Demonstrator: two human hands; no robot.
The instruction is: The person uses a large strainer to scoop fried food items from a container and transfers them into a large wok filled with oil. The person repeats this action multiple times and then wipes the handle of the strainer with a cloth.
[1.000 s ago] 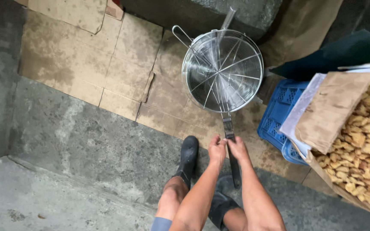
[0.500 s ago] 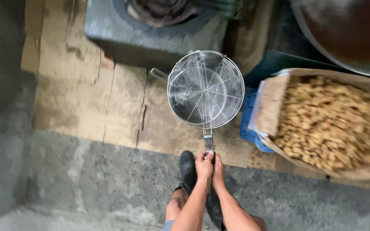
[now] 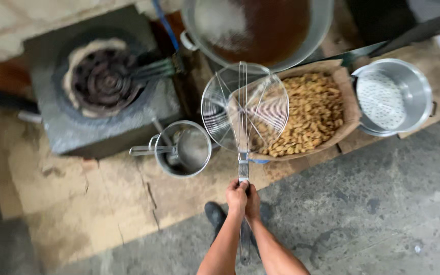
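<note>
Both my hands grip the long metal handle of a large round wire skimmer (image 3: 245, 109). My left hand (image 3: 236, 196) and my right hand (image 3: 253, 199) sit side by side on the handle, close to my body. The skimmer's mesh bowl hangs in the air over the left edge of a cardboard-lined box of fried yellow snacks (image 3: 311, 114) and below a big wok of brown oil (image 3: 260, 28). Nothing lies in the mesh.
A grey block stove with a ring burner (image 3: 105, 81) stands at the left. A metal pot with a ladle inside (image 3: 182, 148) sits beside it. A steel colander pot (image 3: 393, 97) is at the right. Cardboard sheets (image 3: 67, 203) cover the concrete floor; my black boot (image 3: 215, 216) is below.
The skimmer has risen and swung right, from over the cardboard floor to over the snack box. My view has tilted up, bringing the stove, wok and colander pot into sight.
</note>
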